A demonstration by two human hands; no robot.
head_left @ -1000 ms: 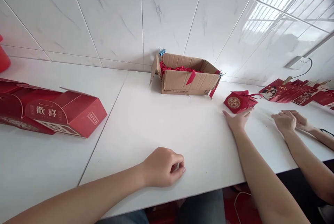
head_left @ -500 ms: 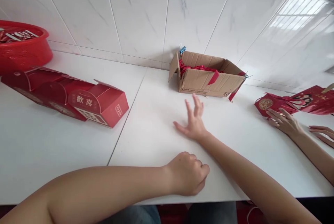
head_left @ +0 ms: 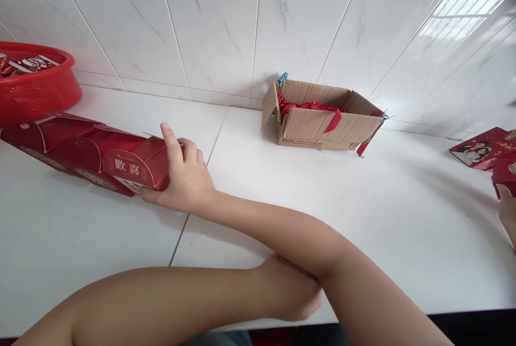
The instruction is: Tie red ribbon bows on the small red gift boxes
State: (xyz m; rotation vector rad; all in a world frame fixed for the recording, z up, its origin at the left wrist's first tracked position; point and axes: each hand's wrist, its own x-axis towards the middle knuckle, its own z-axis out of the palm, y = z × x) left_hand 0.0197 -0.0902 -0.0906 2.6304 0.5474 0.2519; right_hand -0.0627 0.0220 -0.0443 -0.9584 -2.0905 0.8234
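Note:
Reaching across to the left, my right hand (head_left: pixel 187 177) is wrapped round the right end of a red gift box (head_left: pixel 129 166) with Chinese characters on its side. Its thumb lies at the near lower edge, the other fingers at the far side, with the index finger raised. This box is the end one in a row of red boxes (head_left: pixel 68 144) with rounded side panels. My left hand (head_left: pixel 286 295) rests near the table's front edge, curled into a fist, under my right forearm. Its fingers are mostly hidden, and no object shows in it.
A red plastic basket (head_left: pixel 44 91) of wrapped packets stands at the back left. By the tiled wall sits an open cardboard box (head_left: pixel 330 131) with red ribbons and clips. At far right, another person's hand (head_left: pixel 508 211) holds a red box (head_left: pixel 506 174) beside a red printed bag (head_left: pixel 479 148).
My right hand has swung left from mid-table and taken hold of the end red box. My left hand stays in place, now crossed by my right forearm. The other person's red box has moved right.

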